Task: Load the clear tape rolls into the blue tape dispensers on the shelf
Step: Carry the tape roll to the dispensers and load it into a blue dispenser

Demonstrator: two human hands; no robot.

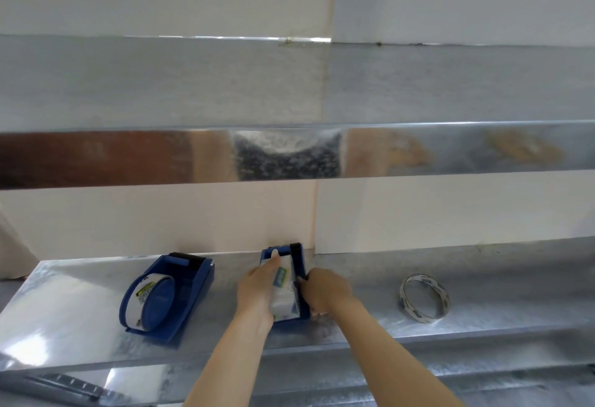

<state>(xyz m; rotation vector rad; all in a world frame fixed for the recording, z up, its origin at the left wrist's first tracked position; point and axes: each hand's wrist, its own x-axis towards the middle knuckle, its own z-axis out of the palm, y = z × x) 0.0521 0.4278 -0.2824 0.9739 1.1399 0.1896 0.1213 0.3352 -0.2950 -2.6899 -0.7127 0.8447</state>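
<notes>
Two blue tape dispensers stand on the metal shelf (483, 281). The left dispenser (180, 294) holds a tape roll (145, 297) on its blue hub. The middle dispenser (297, 265) holds a tape roll (285, 290) with a printed label. My left hand (257, 290) lies flat along that roll's left side, fingers reaching toward the black cutter end. My right hand (325, 290) grips the dispenser's right wall. An empty-looking thin ring of tape (423, 297) stands on edge to the right, apart from both hands.
An upper metal shelf (450, 149) juts out overhead, above the dispensers. A white wall (450, 213) closes the back. A lower metal ledge (418, 374) runs under my forearms, with a dark slotted rail (74, 385) at the bottom left.
</notes>
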